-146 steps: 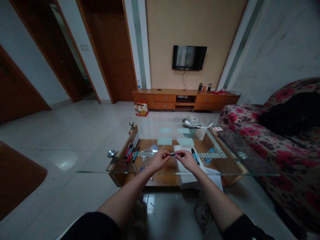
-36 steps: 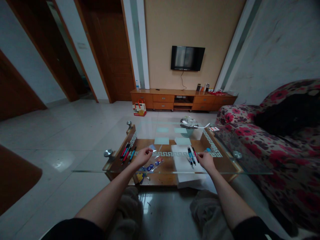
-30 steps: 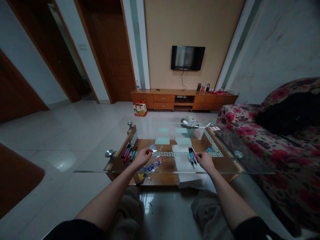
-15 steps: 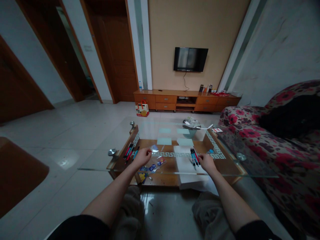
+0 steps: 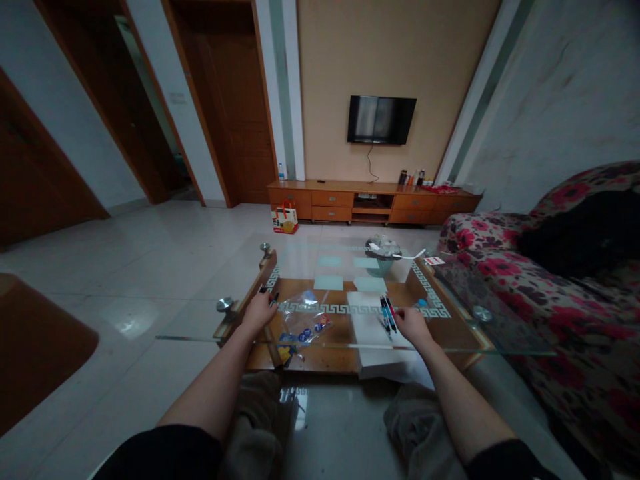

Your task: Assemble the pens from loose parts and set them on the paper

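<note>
So, the left hand [image 5: 259,311] is down on the left end of the glass table [image 5: 200,319], lying right over a bunch of pens [image 5: 265,293]. Only a few tips poke out past the knuckles. The fingers are curled over them, but I can't tell if anything is really gripped or if the hand is just resting on top.

The right hand [image 5: 411,324] is on the other side, palm down and loosely curled, just beside a second little group of pens [image 5: 387,313] lying on a white sheet of paper [image 5: 367,320]. The fingertips look like they touch the nearest pen, though it's too small to be sure. Nothing is lifted on that side.

Between the two hands there's a clear plastic bag [image 5: 303,320] with small blue and red bits inside, flat on the glass. Farther back on the table sits a bowl [image 5: 382,252] stuffed with crumpled stuff. A flowered sofa [image 5: 540,280] runs along the right, and a TV [image 5: 382,119] hangs on the far wall above a long wooden cabinet [image 5: 370,200].
</note>
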The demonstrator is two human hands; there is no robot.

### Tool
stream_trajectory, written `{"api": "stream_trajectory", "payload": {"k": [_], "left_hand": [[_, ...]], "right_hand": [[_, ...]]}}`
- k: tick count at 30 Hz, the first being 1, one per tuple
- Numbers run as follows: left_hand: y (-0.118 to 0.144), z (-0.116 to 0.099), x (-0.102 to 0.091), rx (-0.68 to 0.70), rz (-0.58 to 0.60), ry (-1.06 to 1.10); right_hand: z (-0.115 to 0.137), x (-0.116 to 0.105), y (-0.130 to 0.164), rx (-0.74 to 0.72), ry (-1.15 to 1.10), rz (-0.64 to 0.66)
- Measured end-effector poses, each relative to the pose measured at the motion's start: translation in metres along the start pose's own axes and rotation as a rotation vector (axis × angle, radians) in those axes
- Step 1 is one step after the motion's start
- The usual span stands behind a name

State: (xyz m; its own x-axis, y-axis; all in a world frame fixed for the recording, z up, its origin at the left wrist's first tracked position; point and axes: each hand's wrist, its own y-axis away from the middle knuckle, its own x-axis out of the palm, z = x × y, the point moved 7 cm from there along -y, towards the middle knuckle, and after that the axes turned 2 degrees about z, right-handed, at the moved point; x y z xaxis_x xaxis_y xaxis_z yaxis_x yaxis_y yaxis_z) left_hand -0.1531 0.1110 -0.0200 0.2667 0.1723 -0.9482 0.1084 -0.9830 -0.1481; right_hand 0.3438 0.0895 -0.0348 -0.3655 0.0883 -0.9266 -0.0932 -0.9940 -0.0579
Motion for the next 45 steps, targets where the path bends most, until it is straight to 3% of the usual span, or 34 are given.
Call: {"api": "stream_trajectory", "payload": {"k": [6,33,36,39,41,45], "left_hand": [[-0.002,-0.004,0.009,-0.014,0.055,-0.009],[-0.001,0.0,0.014,-0.05,0.083,-0.007],[-0.001,-0.018,0.01,0.013,0.086,0.013],[0.003,-0.056,0.002,0.197,0.084,0.078],[0.012,-0.09,-0.008,0.375,0.042,0.164],[0.039,-0.147,-0.019,0.637,0.097,0.314]], "right_hand": [[-0.001,0.002,-0.001,-0.006,-0.007,-0.001],[0.004,-0.004,0.004,0.012,0.001,-0.027],[0.014,-0.019,0.006,-0.007,-0.035,-0.128],[0.036,-0.03,0.007,-0.082,-0.138,-0.236],[0.056,-0.027,0.008,-0.122,-0.286,-0.211],[0.104,-0.001,0.013,-0.19,-0.645,0.026]]}}
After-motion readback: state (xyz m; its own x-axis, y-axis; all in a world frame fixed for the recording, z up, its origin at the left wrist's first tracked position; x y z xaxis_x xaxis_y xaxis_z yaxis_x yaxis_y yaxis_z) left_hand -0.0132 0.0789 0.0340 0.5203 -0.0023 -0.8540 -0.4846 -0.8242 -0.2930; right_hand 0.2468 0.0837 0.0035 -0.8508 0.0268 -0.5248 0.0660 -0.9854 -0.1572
